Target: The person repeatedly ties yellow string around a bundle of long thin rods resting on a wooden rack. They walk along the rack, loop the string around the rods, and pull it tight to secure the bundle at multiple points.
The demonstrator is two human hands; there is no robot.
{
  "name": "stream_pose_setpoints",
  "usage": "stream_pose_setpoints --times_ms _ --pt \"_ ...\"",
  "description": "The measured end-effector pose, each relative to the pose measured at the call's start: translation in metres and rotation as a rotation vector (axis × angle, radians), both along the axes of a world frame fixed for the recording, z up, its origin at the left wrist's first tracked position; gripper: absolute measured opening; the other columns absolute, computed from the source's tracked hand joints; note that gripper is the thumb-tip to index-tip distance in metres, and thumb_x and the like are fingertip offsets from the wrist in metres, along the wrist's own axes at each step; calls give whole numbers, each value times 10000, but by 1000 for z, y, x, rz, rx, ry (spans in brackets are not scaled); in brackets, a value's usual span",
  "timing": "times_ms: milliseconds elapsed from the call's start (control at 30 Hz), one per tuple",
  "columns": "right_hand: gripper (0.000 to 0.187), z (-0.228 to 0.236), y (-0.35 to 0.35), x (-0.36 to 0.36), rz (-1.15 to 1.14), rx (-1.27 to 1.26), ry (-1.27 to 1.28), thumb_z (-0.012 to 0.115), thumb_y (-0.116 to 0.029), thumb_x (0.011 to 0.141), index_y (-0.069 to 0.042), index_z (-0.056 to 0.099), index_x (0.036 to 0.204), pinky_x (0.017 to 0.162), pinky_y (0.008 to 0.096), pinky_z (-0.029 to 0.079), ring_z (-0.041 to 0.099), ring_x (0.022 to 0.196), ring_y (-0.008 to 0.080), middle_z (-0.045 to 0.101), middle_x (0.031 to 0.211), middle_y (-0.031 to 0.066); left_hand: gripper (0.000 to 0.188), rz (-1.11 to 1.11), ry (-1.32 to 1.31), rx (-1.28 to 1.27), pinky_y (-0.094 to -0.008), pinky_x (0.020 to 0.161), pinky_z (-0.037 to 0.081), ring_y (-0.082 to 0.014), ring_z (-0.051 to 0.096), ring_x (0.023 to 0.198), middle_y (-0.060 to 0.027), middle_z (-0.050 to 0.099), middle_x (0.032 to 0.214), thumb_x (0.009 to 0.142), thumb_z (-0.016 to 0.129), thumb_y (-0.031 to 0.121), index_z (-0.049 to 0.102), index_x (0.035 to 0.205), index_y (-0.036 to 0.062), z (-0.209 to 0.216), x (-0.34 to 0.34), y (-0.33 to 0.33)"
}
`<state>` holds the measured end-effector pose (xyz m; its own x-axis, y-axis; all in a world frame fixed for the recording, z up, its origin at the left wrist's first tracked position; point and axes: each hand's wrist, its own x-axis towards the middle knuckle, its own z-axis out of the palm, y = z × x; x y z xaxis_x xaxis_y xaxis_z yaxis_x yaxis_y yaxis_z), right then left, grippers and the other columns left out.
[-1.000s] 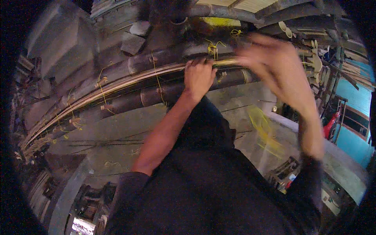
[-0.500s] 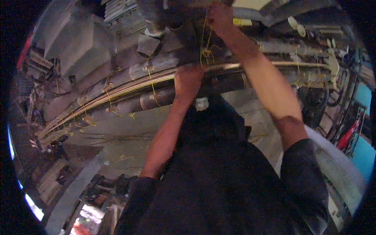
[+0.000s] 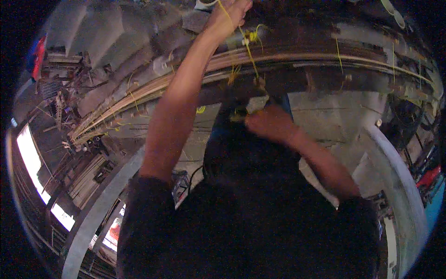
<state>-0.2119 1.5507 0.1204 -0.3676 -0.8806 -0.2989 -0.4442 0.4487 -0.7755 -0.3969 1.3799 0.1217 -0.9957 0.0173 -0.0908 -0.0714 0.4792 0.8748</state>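
Yellow cord (image 3: 251,59): from where I stand, thin, bright and nearly straight, slanting from beside the left grip toward the dark lower pole (image 3: 320,81).
Left hand (image 3: 227,19): raised, fingers curled; I can't tell whether its grip is clamped on the cord crossing it.
Right hand (image 3: 273,124): nearer the body than the left grip, too blurred to tell together or apart.
Pale strips (image 3: 325,56): long, slender, bundled, arching between the two grips.
Cord work: tying, I'd judge; the next move seems to call for steady tension.
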Motion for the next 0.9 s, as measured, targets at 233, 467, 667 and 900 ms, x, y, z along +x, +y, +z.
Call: stream_pose_setpoints --times_ms 233,467,667,900 --pt "225 65 30 5 -437 -191 43 659 -173 721 -33 623 892 816 414 462 582 938 320 626 931 139 288 323 455 246 -301 701 466 -187 573 710 -57 601 766 899 527 289 595 856 12 13 13 -63" --pt "550 71 -6 118 -971 364 359 645 -20 644 -25 508 1177 945 398 397 503 1100 324 532 1176 162 221 473 824 -145 -369 717 493 -252 618 753 -98 648 823 755 659 194 614 892 28 71 65 -238" --pt "564 70 -162 141 -1214 -453 -835 645 -143 802 -49 417 1309 807 305 463 574 929 191 569 1061 120 446 -137 336 -717 -448 794 476 -356 592 924 -146 630 989 769 626 389 599 1079 69 2 38 -274" --pt "190 67 -176 52 -902 -211 8 545 -191 878 -38 637 941 685 333 478 593 788 178 618 889 64 330 -253 233 -339 -461 749 459 -348 596 870 -172 630 932 817 578 321 611 1008 55 31 150 -212"
